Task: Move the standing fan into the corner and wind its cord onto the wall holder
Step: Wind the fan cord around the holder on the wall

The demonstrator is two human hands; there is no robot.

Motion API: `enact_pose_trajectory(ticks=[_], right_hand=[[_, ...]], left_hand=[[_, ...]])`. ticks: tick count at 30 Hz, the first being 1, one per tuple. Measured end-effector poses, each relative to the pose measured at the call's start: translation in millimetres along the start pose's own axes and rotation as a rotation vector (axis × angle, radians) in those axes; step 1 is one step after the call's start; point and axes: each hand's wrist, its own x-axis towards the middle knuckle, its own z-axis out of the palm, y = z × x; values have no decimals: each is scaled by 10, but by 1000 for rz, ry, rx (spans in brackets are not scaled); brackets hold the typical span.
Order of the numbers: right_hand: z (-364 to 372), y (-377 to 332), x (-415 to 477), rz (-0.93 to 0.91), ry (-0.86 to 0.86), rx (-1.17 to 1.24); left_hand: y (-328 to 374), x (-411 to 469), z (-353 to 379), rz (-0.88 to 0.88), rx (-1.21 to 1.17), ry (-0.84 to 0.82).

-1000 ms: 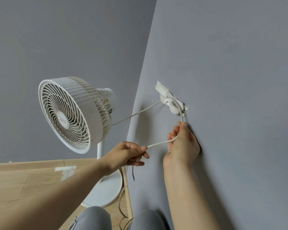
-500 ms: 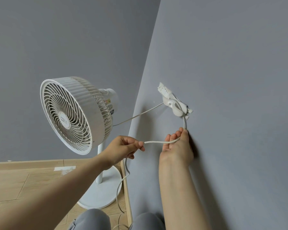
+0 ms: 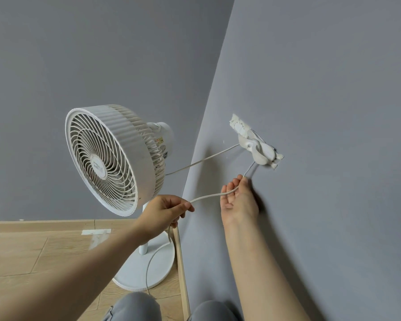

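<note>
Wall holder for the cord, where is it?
In the head view, the wall holder sits on the right-side wall, just above the right hand and right of the fan.

Reaches in from the lower left with a bare left forearm, wrist roughly straight; pinches the cord [image 3: 206, 197] between thumb and forefinger of the left hand [image 3: 164, 213], other fingers curled under; stretches the bare right forearm up from the bottom edge; turns the right hand [image 3: 237, 200] palm toward the camera, fingers nearly straight and pointing upward; carries the cord across those loosely cupped fingers; holds both hands apart, at about the same height.
</note>
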Motion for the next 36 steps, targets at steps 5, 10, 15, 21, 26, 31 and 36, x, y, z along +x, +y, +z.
enact_pose_trajectory(ticks=[5,10,15,21,26,31,36], right_hand=[[22,58,97,-11,-120,-101],[-112,31,25,7,-252,-287],[-319,43,-228,-341,-198,-965],[-44,-195,-315,-880,-468,-1767],[393,-351,-290,-930,-665,-2227],[627,-404,-235,-764,-748,-2583],[703,-398,-187,-808,-837,-2741]], left_hand=[[-84,-10,6,-29,-23,54],[-153,21,42,-13,29,207],[-189,4,92,-3,34,219],[-178,-86,71,9,38,211],[-157,-132,-4,38,63,218],[-141,-157,3,45,45,228],[-139,-188,34,44,-7,220]])
